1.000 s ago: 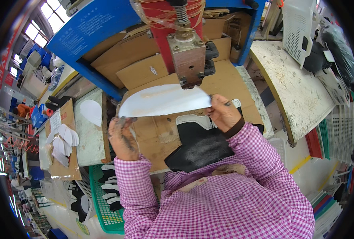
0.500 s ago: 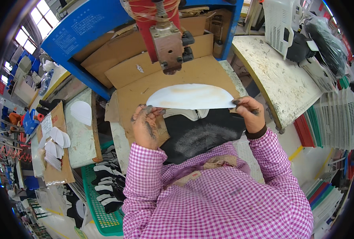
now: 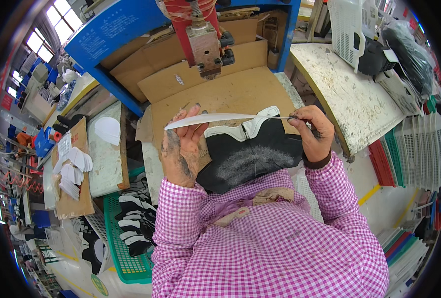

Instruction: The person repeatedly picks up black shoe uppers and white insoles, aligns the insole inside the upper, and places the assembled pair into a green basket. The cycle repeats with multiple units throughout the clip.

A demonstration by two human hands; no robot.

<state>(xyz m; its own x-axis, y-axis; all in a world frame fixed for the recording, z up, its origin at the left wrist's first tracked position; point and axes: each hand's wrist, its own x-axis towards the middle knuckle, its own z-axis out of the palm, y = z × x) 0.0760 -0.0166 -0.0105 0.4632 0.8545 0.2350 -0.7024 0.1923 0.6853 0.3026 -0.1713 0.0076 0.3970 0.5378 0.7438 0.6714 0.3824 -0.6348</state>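
A thin white half-oval sheet (image 3: 220, 118) is held level between my hands and seen nearly edge-on. My right hand (image 3: 313, 130) pinches its right tip between thumb and fingers. At its left end, my left hand (image 3: 183, 144) supports it, palm turned up and fingers reaching behind the sheet; where the thumb presses is hard to see. Both hands carry dark smudges. Below the sheet lies a black fabric piece (image 3: 252, 156) with a white-edged, notched far side and a greyish rough patch. It rests at the near edge of the cardboard-covered work surface (image 3: 180, 107).
A metal press head (image 3: 206, 47) hangs over the cardboard, inside a blue machine frame (image 3: 99, 42). White cut pieces (image 3: 73, 171) lie on the left. A green basket (image 3: 131, 270) holds black-and-white parts. A worn side table (image 3: 347, 94) and stacked crates (image 3: 414, 151) stand right.
The white sheet has tipped from showing its broad face to nearly edge-on, exposing more of the black piece's white edge. My left hand has turned palm up, its fingers extending behind the sheet.
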